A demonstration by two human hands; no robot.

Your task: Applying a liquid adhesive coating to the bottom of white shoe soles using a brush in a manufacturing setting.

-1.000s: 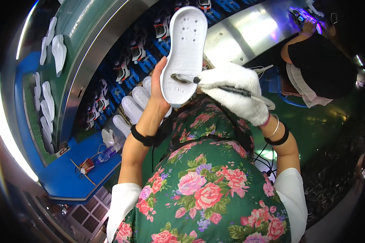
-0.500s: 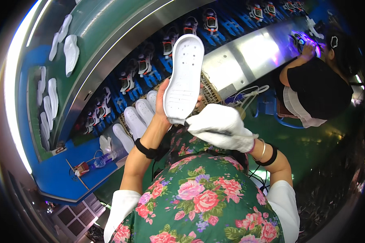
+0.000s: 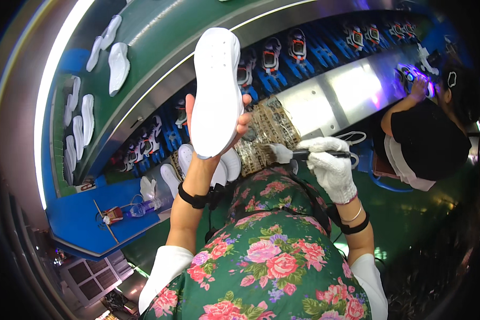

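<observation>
My left hand (image 3: 234, 125), bare with a black wrist strap, holds a white shoe sole (image 3: 214, 92) upright in front of me, its flat inner face toward the camera. My right hand (image 3: 332, 166) wears a white knit glove and grips a dark-handled brush (image 3: 290, 154), its bristle end pointing left. The brush is lowered to the right of the sole and does not touch it. More white soles (image 3: 182, 162) lie on the bench just below the raised one.
A green conveyor belt (image 3: 154, 48) carries white soles (image 3: 117, 61) at upper left. Blue racks (image 3: 314, 50) hold shoes along the line. Another person in black (image 3: 424, 138) works at the right. A mesh tray (image 3: 266, 133) sits ahead; a bottle (image 3: 138, 209) lies on the blue bench.
My right hand drew the brush off the sole and down to the right. The left hand kept the sole raised and turned it slightly.
</observation>
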